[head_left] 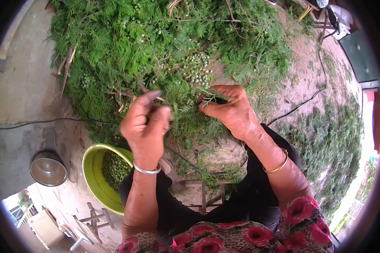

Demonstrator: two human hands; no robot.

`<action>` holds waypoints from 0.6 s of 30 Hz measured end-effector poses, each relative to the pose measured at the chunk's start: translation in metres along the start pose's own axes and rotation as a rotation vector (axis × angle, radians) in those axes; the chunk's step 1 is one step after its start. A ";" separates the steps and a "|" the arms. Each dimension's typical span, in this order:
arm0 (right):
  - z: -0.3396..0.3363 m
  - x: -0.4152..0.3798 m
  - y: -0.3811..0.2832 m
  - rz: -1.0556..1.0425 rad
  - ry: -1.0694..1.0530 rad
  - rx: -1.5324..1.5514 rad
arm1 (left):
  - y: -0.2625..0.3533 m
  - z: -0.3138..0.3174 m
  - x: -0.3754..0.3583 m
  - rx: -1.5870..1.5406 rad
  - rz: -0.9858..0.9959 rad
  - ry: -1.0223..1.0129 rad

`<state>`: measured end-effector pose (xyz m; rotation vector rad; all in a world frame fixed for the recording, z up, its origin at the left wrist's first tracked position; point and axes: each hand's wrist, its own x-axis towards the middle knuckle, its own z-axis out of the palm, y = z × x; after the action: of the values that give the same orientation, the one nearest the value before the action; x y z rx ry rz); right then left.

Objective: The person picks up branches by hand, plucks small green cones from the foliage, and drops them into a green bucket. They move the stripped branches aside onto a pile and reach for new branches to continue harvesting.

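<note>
A big heap of feathery green branches [156,46] with clusters of small pale green berries [198,69] lies on the ground in front of me. My left hand [145,126], a silver bangle at its wrist, has its fingers pinched together on a thin sprig at the heap's near edge. My right hand [230,107], with a gold bangle on the forearm, grips a green twig [209,100] just below the berry cluster. The two hands are a short gap apart.
A lime-green bowl [93,168] holding picked green berries sits by my left knee. A metal pot [47,169] stands further left on concrete. A black cable [50,121] crosses the ground. More cut greenery [337,139] lies at right. A low wooden stool [202,194] is under me.
</note>
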<state>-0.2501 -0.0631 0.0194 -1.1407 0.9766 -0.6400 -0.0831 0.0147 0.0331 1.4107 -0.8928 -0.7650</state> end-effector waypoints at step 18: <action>0.010 -0.002 0.008 -0.610 0.002 -0.559 | -0.013 0.015 -0.007 0.228 0.072 -0.142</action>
<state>-0.2427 -0.0546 0.0132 -1.9721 0.8241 -0.8757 -0.0988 0.0132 0.0195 1.5269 -1.1648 -0.7329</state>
